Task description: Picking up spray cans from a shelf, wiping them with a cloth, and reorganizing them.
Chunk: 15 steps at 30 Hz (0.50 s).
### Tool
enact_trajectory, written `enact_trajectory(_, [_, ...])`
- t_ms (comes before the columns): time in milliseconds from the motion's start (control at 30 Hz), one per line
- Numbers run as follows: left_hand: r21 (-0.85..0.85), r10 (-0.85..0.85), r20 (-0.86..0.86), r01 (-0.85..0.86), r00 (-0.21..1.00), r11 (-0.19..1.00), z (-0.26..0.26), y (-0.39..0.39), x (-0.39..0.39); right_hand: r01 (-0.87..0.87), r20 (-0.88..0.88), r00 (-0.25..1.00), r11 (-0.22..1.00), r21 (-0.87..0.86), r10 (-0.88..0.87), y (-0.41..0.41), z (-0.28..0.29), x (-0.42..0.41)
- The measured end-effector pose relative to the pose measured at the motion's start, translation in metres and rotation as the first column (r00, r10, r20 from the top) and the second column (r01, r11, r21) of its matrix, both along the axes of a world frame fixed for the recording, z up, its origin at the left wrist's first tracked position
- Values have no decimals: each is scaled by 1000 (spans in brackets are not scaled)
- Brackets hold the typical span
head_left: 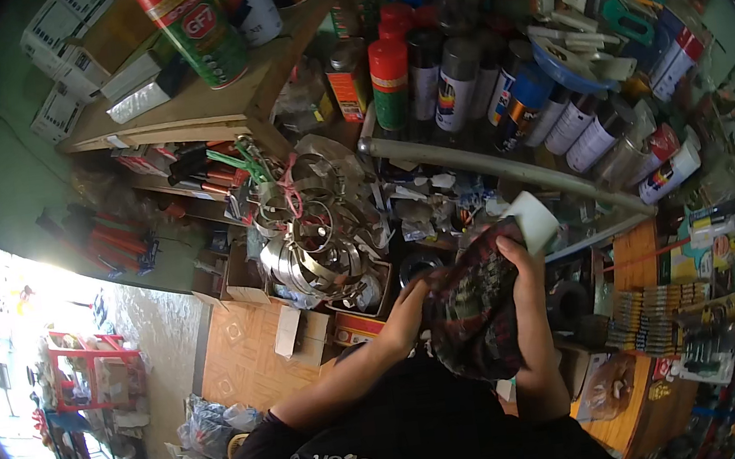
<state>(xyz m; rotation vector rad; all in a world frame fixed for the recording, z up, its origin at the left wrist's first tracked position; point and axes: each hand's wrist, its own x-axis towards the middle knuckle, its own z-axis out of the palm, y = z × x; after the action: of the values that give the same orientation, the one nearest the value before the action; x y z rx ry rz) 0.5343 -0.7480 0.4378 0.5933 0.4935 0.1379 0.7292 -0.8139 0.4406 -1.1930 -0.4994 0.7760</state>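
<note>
A dark cloth with a red and grey pattern [474,299] hangs bunched between my two hands in front of my chest. My left hand [410,309] grips its left side, with the fingers partly hidden behind the fabric. My right hand [523,266] holds the cloth's right side, thumb lying over the upper edge. From the top of the cloth sticks out a smooth white cylinder [537,222], tilted up to the right; the rest of it is covered, so I cannot tell what it is.
Spray cans [456,87] crowd a glass shelf with a metal edge rail [503,170]. Bundled metal hose clamps [315,249] hang to the left, below a wooden shelf [192,120] with boxes and a GF7 can [199,34]. A blue bowl [569,63] holds small parts. Cardboard boxes [301,335] stand on the floor.
</note>
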Motion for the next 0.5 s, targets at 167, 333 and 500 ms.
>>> enact_trajectory(167, [955,274,129,-46,953,-292,63,-22,-13,347,77,936,938,-20,-344,16,57,-34])
enact_trajectory(333, [893,482,276,-37,832,-448,64,-7,-5,-51,-8,998,971,233,55,9,112,-62])
enact_trajectory(500, [951,310,207,-116,928,-288,87,16,-61,-421,397,879,823,382,266,18,138,-79])
